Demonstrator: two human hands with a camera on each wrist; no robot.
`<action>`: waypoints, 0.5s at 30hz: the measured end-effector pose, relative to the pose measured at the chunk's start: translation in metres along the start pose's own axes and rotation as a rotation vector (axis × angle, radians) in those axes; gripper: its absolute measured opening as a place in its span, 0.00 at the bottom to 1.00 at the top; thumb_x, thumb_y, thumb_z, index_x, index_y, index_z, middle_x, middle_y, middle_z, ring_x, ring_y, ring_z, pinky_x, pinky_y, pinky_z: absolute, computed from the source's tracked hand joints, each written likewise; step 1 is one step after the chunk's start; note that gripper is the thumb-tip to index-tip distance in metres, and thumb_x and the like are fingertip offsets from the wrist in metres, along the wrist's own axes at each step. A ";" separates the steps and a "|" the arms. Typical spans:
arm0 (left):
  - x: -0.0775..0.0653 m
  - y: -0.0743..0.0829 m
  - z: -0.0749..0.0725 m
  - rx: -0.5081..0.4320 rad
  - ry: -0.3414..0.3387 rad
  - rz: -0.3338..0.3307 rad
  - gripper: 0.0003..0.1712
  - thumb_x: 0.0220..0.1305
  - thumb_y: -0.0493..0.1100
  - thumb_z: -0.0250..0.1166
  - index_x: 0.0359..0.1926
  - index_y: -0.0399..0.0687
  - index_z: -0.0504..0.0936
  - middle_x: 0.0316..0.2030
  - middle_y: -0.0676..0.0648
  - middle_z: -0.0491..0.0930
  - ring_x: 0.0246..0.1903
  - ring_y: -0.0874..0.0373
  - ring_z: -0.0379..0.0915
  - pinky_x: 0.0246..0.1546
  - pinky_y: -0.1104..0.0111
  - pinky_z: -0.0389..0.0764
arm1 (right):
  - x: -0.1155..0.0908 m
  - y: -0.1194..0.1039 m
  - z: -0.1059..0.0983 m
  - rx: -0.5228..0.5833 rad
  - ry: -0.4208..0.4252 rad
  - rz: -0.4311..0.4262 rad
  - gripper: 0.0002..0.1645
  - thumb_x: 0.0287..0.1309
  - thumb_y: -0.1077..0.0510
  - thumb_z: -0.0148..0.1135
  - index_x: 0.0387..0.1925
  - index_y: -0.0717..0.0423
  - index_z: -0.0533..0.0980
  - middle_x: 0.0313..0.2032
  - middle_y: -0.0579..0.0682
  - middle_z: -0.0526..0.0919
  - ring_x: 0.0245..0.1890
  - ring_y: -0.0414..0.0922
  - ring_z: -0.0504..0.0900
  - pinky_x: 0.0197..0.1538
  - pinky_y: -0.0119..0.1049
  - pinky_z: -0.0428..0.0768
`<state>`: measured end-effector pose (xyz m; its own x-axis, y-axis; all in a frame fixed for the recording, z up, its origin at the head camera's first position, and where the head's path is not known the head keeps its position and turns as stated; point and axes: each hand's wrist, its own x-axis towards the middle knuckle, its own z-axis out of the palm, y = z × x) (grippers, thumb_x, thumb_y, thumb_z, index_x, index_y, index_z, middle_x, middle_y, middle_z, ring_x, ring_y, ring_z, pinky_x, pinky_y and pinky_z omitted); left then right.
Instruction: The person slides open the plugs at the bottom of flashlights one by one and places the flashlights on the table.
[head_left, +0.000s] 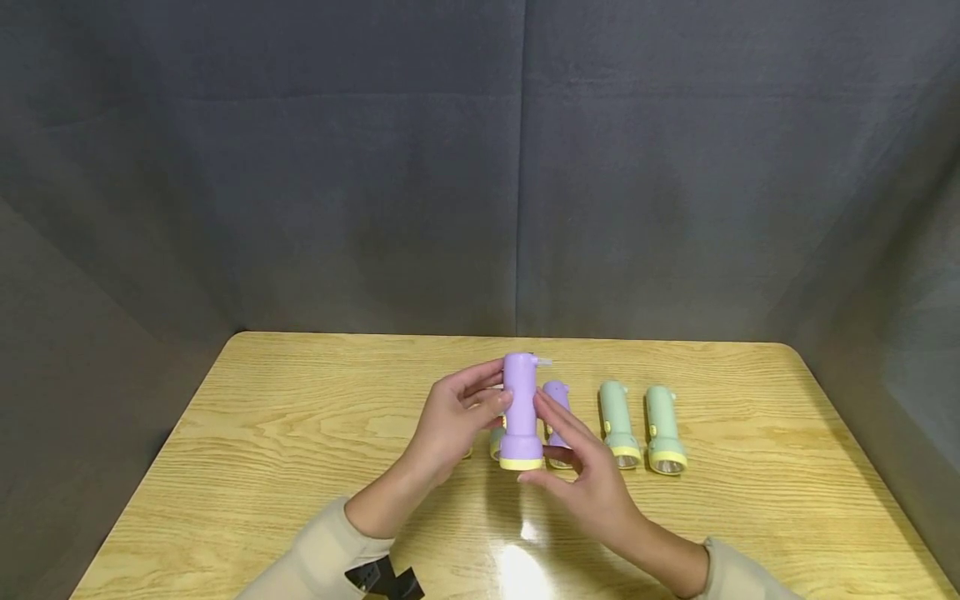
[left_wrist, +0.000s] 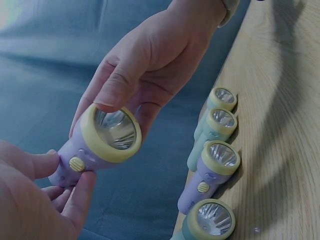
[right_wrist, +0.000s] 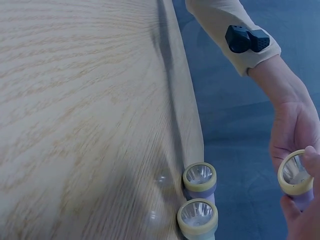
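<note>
A purple flashlight [head_left: 520, 408] with a yellow lens ring is held above the table, lens end down in the head view. My left hand [head_left: 444, 425] pinches its body between thumb and fingers, near the yellow switch [left_wrist: 77, 164]. From the other side my right hand [head_left: 592, 475] grips the lens end. In the left wrist view the right thumb lies against the ring's edge, with the fingers behind the body. The silver reflector [left_wrist: 116, 130] shows unlit. A short pale strip [head_left: 544, 362] sticks out at the tail end.
Behind the hands lies a row of flashlights on the wooden table [head_left: 300, 433]: a purple one [head_left: 557, 392], two green ones [head_left: 616, 408] [head_left: 663, 417] to the right, and others partly hidden by my left hand. Grey cloth [head_left: 360, 183] hangs behind the table.
</note>
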<state>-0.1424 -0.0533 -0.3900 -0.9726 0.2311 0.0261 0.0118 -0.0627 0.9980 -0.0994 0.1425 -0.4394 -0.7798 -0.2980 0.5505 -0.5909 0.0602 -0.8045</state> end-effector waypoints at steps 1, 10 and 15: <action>0.000 -0.001 0.000 -0.001 -0.001 0.005 0.26 0.70 0.32 0.65 0.68 0.35 0.74 0.61 0.37 0.78 0.55 0.47 0.79 0.52 0.51 0.84 | 0.000 0.000 0.000 0.010 0.003 0.009 0.51 0.47 0.77 0.73 0.73 0.68 0.63 0.74 0.67 0.60 0.70 0.38 0.68 0.54 0.33 0.83; 0.000 -0.004 -0.003 0.010 0.043 0.019 0.27 0.68 0.30 0.65 0.67 0.34 0.75 0.61 0.37 0.78 0.55 0.47 0.78 0.50 0.59 0.84 | 0.005 -0.002 0.003 0.094 0.006 0.122 0.47 0.54 0.73 0.71 0.74 0.63 0.63 0.74 0.61 0.63 0.69 0.39 0.70 0.56 0.32 0.81; -0.001 -0.007 -0.009 0.013 0.059 0.003 0.26 0.69 0.31 0.65 0.67 0.35 0.75 0.61 0.39 0.78 0.56 0.48 0.79 0.52 0.54 0.83 | 0.008 0.000 0.010 0.141 0.002 0.154 0.45 0.56 0.72 0.70 0.74 0.65 0.63 0.74 0.62 0.62 0.70 0.38 0.69 0.57 0.36 0.82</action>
<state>-0.1440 -0.0620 -0.3975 -0.9845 0.1734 0.0258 0.0173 -0.0503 0.9986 -0.1035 0.1303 -0.4367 -0.8592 -0.2940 0.4187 -0.4298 -0.0292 -0.9024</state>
